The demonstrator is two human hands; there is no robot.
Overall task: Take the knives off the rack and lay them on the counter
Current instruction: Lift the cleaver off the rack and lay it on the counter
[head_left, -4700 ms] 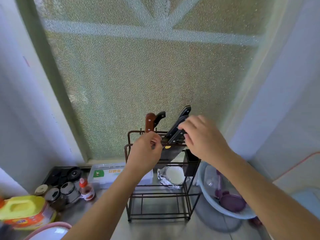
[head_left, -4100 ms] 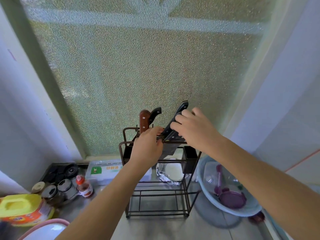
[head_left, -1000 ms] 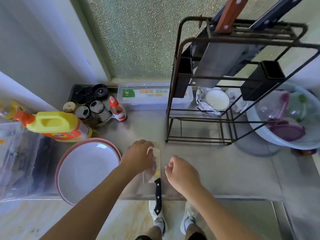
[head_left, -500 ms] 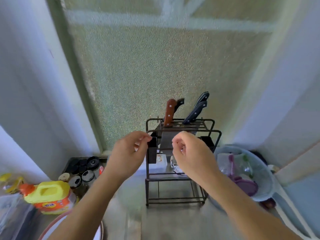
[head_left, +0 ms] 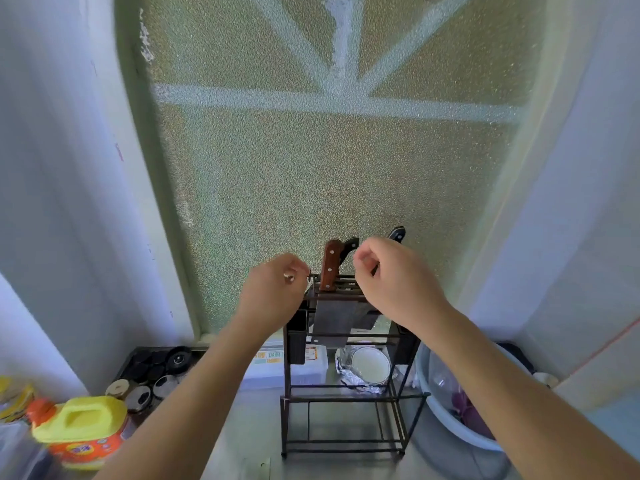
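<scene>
A black wire rack [head_left: 346, 393] stands on the steel counter against the frosted window. In its top slots sit a wooden-handled cleaver [head_left: 330, 268] and a black-handled knife [head_left: 350, 244] just behind it. A second black handle [head_left: 397, 233] pokes out above my right hand [head_left: 391, 285]. That hand is curled in front of the black handles, and its grip is hidden. My left hand [head_left: 277, 292] is loosely curled and holds nothing. Its fingertips are at the rack's top left corner.
A yellow detergent jug [head_left: 79, 431] and several spice jars [head_left: 138, 389] stand at the left. A clear plastic box [head_left: 287, 367] and a foil-wrapped bowl [head_left: 369, 367] sit behind the rack. A pale blue basin [head_left: 450, 420] is close on its right.
A second ago both hands were at a knife lying by the counter's front edge. They have since risen to the rack top, and my right hand now covers the black handles.
</scene>
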